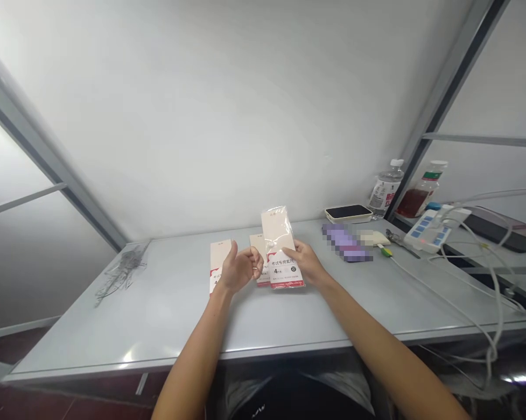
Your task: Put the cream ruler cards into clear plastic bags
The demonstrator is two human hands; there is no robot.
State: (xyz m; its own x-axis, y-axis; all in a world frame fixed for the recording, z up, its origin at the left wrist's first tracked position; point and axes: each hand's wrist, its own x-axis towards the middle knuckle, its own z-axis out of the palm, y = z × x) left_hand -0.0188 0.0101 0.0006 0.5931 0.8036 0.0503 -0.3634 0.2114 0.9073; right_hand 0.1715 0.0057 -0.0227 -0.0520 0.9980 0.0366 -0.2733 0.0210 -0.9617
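My right hand (307,263) grips the right edge of a ruler set packet (277,230) in clear film, its thumb on the front. The packet is beige and white with a red band along its bottom, held up above the desk. My left hand (240,269) is to its left, palm turned up, fingers loosely curled and thumb apart, with nothing visible in it. A second ruler set packet (219,255) lies behind the left hand, partly covered by it. Between the hands, a third ruler set packet (256,240) is mostly hidden behind the raised one.
On the grey desk (158,326), a tangle of thin, see-through pieces (122,273) lies far left. To the right are a purple blurred item (348,244), a phone-like device (349,213), a water bottle (385,189), a jar (423,189), a power strip (433,228) and loose white cables (442,303).
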